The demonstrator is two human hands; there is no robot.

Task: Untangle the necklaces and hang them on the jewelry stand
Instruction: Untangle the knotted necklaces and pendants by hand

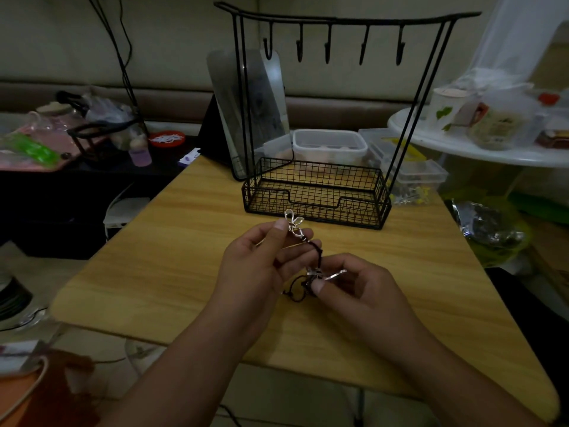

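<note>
Bare table (172,272) lay open at nine and three o'clock; the jewelry stand (317,192) blocked twelve, its hooks (328,44) unoccupied.

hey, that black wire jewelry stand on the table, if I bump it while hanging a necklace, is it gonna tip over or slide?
The jewelry stand looks tall and thin-wired, so probably light and apt to slide on the smooth wooden table. Its wide mesh basket base likely resists tipping. All five hooks look bare, so nothing weighs it down.

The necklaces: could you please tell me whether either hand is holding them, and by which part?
Both. The left hand pinches the upper silver pendant; the right hand pinches the lower pendant.
</note>
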